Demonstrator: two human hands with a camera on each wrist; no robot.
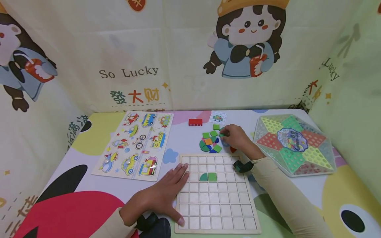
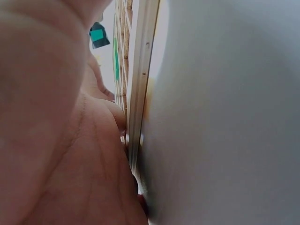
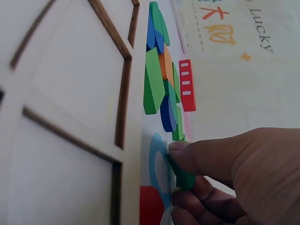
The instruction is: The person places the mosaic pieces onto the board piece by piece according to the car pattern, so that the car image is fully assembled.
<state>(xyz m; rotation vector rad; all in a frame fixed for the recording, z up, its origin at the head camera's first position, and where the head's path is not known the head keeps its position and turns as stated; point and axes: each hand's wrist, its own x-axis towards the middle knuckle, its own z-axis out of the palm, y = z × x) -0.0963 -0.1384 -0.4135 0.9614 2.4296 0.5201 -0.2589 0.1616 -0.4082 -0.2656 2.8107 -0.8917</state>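
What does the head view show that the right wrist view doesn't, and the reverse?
Head only: the left hand resting at the left edge of the grid board, two green pieces set in its cells, and the hexagonal game set.
Right wrist only: the brown inner sides of its dividers, and a close-up of the thumb against the held green piece.
Both: the right hand pinching that piece, part of the grid board, loose pieces and the red block.
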